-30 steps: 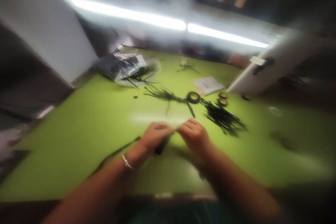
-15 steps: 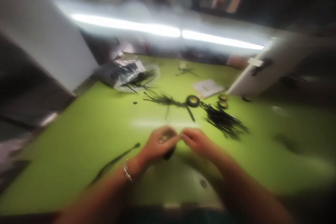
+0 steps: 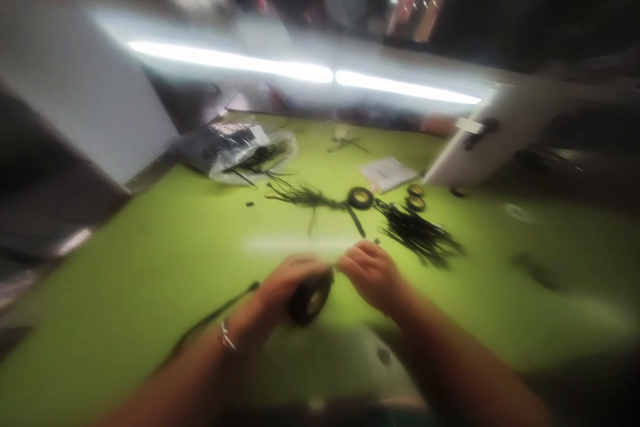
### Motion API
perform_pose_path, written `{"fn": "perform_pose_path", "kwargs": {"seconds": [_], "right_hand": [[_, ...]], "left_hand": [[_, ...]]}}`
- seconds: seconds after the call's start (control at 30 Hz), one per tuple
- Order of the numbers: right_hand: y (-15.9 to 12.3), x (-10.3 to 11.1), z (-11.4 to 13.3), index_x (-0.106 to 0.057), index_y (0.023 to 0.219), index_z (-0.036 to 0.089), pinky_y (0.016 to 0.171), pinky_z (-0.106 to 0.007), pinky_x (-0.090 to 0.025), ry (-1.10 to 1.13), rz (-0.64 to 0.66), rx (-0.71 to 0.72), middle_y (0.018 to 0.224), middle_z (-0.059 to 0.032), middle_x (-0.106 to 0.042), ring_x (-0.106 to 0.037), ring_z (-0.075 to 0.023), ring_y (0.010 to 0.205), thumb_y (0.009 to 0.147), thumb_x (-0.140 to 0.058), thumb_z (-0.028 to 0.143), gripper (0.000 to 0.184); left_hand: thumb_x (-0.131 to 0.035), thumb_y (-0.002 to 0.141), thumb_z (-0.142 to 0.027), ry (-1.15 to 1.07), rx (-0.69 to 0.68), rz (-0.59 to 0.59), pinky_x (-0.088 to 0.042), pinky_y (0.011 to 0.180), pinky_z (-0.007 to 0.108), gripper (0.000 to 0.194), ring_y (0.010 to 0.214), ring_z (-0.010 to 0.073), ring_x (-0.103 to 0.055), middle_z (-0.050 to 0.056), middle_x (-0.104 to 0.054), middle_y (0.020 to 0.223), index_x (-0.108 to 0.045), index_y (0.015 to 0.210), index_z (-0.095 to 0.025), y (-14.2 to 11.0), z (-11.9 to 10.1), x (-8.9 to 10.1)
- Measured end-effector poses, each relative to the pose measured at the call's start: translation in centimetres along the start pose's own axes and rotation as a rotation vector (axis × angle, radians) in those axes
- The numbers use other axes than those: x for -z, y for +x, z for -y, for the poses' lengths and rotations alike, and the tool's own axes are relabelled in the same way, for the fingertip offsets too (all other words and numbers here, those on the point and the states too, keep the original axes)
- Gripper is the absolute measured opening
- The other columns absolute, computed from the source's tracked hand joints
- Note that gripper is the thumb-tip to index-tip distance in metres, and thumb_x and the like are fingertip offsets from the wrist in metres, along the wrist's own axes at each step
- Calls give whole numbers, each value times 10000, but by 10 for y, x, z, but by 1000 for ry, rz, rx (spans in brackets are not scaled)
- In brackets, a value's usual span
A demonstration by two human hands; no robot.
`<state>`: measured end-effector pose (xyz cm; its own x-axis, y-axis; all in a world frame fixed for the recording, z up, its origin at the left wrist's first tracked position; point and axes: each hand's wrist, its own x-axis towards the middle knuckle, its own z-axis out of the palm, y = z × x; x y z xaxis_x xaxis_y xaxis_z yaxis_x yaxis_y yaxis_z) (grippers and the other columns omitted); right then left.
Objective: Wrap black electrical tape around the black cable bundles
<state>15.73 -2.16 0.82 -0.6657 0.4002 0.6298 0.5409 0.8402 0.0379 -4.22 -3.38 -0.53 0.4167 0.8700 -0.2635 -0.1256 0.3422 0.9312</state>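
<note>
In my left hand (image 3: pixel 295 275) is a roll of black tape (image 3: pixel 311 297), tilted so that its open core shows. My fingers wrap over its upper edge. Just to the right, my right hand (image 3: pixel 367 270) is closed in a pinch near the roll's top edge. Whatever lies between its fingertips is too small and blurred to name. A thin black cable (image 3: pixel 215 313) runs along the green table (image 3: pixel 165 247) beside my left forearm. Above my right hand lies a tiny dark piece (image 3: pixel 377 241).
Beyond my hands lie another tape roll (image 3: pixel 361 198), a bundle of black cables (image 3: pixel 420 233) and loose thin wires (image 3: pixel 305 195). Two small rolls (image 3: pixel 415 203) sit near a white pad (image 3: pixel 386 174). A clear plastic bag (image 3: pixel 240 147) stands back left; a white panel (image 3: pixel 465 147) rises right.
My left hand has turned and lowered, bringing the tape roll's face into view. My right hand has come slightly away from it, still pinched. The whole view has shifted a little.
</note>
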Motion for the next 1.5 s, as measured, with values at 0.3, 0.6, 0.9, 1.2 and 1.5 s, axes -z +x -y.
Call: {"fn": "perform_pose_path", "kwargs": {"seconds": [0.3, 0.6, 0.9, 1.2, 1.5], "right_hand": [[-2, -13, 5, -539, 790, 195, 620, -267, -390, 289, 92, -234, 706, -14, -551, -470, -142, 657, 917, -477, 192, 141], [-3, -4, 7, -570, 814, 206, 631, -254, -421, 461, 72, -437, 734, -8, -605, -535, -134, 670, 901, -515, 212, 103], [-5, -1, 3, -583, 804, 196, 625, -292, -382, 0, -61, -188, 660, -28, -565, -470, -167, 657, 910, -497, 156, 143], [-6, -3, -3, -596, 895, 173, 703, -299, -430, 2, -86, -36, 708, -33, -619, -488, -161, 681, 865, -565, 101, 84], [-7, -11, 12, -533, 748, 192, 587, -254, -381, 284, 190, -372, 674, -7, -562, -479, -135, 608, 909, -469, 171, 174]], "left_hand": [[-628, 768, -274, 497, -330, -282, -400, 613, 267, 179, 639, 137, -506, 17, -569, 653, -612, 646, -144, -2, 0, -8], [-673, 751, -284, 367, -370, -194, -476, 703, 282, 191, 787, 172, -606, 70, -670, 898, -671, 893, -156, -1, -4, -15], [-730, 705, -346, 57, -111, -96, -407, 556, 227, 269, 579, 109, -536, 11, -631, 696, -693, 887, -150, -1, 0, -10], [-669, 740, -406, 109, -30, -110, -346, 487, 239, 289, 489, 96, -442, 3, -542, 576, -674, 762, -118, -3, -6, -7], [-586, 806, -238, 708, -525, -294, -428, 686, 298, 170, 700, 169, -542, 54, -620, 722, -681, 685, -167, 0, 3, -11]]}}
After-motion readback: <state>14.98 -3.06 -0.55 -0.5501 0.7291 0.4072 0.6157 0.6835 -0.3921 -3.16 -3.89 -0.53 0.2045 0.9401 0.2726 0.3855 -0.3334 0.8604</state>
